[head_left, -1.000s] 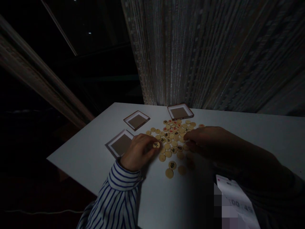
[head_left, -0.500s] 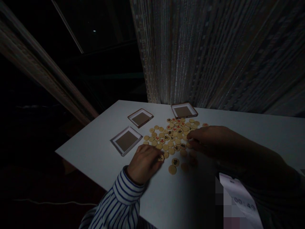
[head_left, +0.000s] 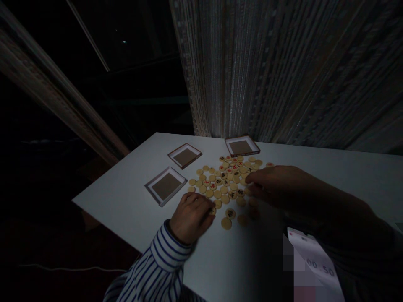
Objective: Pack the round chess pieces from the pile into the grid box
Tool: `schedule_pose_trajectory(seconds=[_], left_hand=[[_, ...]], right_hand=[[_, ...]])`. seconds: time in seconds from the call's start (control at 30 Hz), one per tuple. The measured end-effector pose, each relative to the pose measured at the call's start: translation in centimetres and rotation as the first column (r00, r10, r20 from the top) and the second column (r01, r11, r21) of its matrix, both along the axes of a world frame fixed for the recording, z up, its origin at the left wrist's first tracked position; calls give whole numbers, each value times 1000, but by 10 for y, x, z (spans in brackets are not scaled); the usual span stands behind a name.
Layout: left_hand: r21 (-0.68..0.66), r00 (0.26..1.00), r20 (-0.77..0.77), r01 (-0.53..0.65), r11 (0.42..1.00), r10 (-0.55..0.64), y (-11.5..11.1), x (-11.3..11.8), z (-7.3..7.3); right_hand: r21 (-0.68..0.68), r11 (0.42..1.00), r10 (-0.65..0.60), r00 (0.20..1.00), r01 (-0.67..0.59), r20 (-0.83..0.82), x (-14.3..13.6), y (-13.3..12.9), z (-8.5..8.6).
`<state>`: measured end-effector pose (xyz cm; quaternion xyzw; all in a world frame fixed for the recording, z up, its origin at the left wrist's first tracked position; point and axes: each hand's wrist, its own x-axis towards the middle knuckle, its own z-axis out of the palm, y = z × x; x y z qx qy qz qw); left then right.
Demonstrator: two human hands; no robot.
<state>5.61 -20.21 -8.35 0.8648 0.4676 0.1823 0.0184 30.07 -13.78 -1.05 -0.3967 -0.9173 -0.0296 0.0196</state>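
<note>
Many round wooden discs, some with red or black characters, lie spread on the white table (head_left: 126, 188). My left hand (head_left: 192, 214), in a blue-striped sleeve, is at the near left edge of the spread, its curled fingers at a disc with a black mark (head_left: 212, 211). Whether that disc is gripped is hidden by the fingers. My right hand (head_left: 266, 180) reaches in from the right over the discs, fingertips beside a plain disc (head_left: 244, 181); its underside is in deep shadow. Two plain and marked discs, one of them a black-marked disc (head_left: 230, 214), lie nearer the front.
Three shallow open boxes stand on the table: a grey-edged box (head_left: 147, 191) at left, a brown-edged box (head_left: 171, 158) behind it, and another (head_left: 258, 150) at the back. A phone (head_left: 317, 260) showing a timer lies at front right. String curtains (head_left: 233, 71) hang behind.
The fingers of my left hand now cover more of the black-marked disc. My right hand keeps nearly the same place. The phone's timer has gone from 49 to 50.
</note>
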Motion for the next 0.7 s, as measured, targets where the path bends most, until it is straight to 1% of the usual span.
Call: schedule_pose_trajectory(seconds=[0.27,0.43,0.5,0.57,0.63,0.7], left_hand=[[17,1000,19,12,1000,-13,0,-1,-2],[-17,999,31,17,1000,-16,-2,-3,0],[-28,999,31,16,999,-15,-1,-5,5],[-35,1000,22,17,999,-16,3,-6,14],[-51,1000,-5,18,999,-19,12,-7,26],[-62,999,-50,-4,998,1,26,-5,36]], right_hand=[[-69,996,-46,999,48,25,-1,1,2],[-101,989,-100,994,105,51,-1,3,5],[-122,985,-115,991,122,64,-2,4,5],[-147,981,-117,990,128,77,-4,7,5],[-165,980,-100,991,114,93,-8,10,3],[-183,979,-67,992,85,105,-12,13,1]])
